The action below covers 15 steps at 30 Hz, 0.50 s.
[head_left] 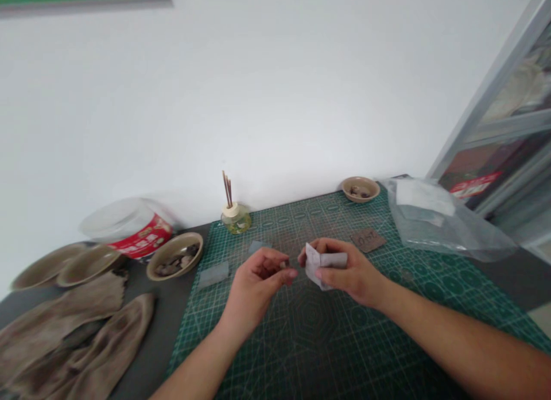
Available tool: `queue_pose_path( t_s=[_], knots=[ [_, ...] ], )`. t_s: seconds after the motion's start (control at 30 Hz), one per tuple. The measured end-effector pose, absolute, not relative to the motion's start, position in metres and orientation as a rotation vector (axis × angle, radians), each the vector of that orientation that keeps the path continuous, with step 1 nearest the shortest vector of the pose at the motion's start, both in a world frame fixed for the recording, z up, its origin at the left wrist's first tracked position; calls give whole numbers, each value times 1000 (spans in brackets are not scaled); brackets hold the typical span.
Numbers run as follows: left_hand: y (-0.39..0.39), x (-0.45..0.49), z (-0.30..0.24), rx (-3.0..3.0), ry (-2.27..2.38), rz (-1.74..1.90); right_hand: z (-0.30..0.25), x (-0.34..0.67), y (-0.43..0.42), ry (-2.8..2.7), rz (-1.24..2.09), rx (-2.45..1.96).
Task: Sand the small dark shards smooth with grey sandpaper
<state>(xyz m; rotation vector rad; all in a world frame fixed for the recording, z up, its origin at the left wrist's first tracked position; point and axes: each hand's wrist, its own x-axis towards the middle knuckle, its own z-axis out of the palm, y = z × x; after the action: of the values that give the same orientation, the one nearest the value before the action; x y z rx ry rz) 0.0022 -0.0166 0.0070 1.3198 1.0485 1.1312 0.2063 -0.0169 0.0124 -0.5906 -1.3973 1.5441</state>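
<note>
Two hands are seen above a green cutting mat (301,342), approx. mid-view. L hand (258,279) is curled, thumb & fingertips pinched together on a small dark piece (283,264); it's too small to be identified. R hand (350,274) is clamped on a folded pale sheet (323,266), thumb in front, fingers behind. The sheet is held just beside the dark piece, both lifted off the mat.

Grid lines & circles are printed on the mat; no text can be read. A brown tag (368,239) is laid flat behind the R hand, w/ scrawled marks that can't be made out. A grey slip (214,274) is laid near the mat's left edge.

A bowl of dark stones (174,255) is placed left of the mat; a 2nd, smaller bowl (360,189) is set at the far edge. A reed diffuser (236,216) is stood upright by the wall. A clear tub (129,228) is wrapped w/ a red label, print illegible. Beige cloths (64,325) are heaped at far left. A clear plastic bag (434,216) is spread at right. A red sign (476,185) is seen behind glass, lettering unreadable.
</note>
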Motion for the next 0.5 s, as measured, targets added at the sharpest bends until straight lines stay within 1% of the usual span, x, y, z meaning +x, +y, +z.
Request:
queue_pose_path(
  t_s=[0.2, 0.5],
  knots=[
    [-18, 4, 12, 1287, 1045, 1055, 10, 208, -13, -1664, 1094, -888],
    [-17, 2, 7, 1281, 972, 994, 14, 210, -15, -1832, 1036, -937]
  ],
)
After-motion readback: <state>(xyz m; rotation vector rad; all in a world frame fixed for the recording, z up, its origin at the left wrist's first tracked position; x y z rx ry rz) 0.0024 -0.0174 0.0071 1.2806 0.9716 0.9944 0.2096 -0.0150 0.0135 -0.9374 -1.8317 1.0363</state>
